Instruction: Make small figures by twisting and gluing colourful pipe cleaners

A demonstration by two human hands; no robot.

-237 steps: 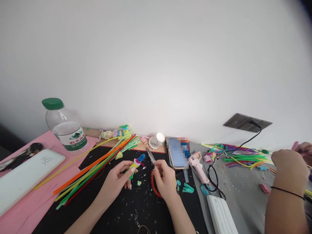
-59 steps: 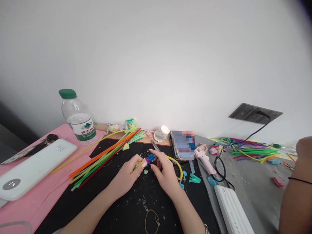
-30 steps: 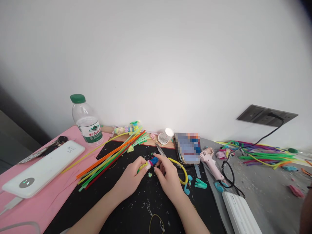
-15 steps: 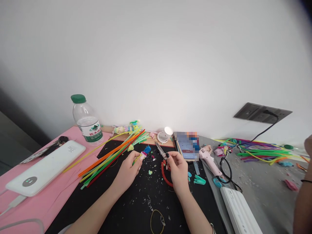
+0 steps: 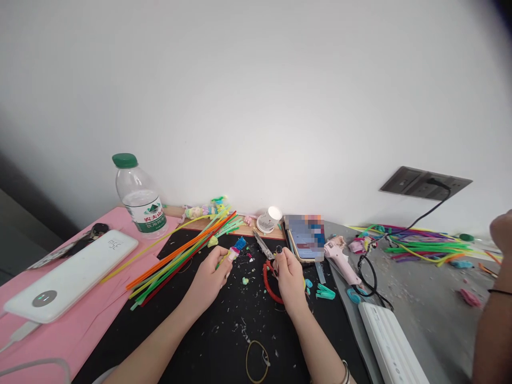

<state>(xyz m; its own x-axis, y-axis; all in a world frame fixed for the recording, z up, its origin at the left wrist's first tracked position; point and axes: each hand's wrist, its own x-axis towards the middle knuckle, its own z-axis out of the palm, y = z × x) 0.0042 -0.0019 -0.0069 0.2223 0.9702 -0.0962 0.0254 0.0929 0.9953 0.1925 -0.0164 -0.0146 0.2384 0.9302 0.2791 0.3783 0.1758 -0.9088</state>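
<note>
My left hand (image 5: 213, 269) is closed on a small fuzzy pipe-cleaner piece (image 5: 239, 245), yellow and white near the fingers, then pink, with a blue end pointing away to the right. Opposite it, the fingers of my right hand (image 5: 290, 277) are pinched together, thumb on top; what they hold, if anything, I cannot make out. Scissors (image 5: 264, 246) with a red handle lie on the black mat (image 5: 216, 341) beneath and beside this hand, blades toward the wall. Scraps of fluff lie between the hands, among them a pale green tuft (image 5: 245, 280).
Loose pipe cleaners (image 5: 184, 261) lie left, beside a bottle (image 5: 142, 202) and a white power bank (image 5: 72, 274). Behind are a paper cup (image 5: 269, 220) and a phone (image 5: 306, 240). Right are a glue gun (image 5: 342, 261), a power strip (image 5: 394, 341) and another person's arm (image 5: 494, 325).
My right thumb has shifted slightly and the right fingers have curled in more. The left hand keeps its hold on the pipe-cleaner piece. The view has shifted slightly.
</note>
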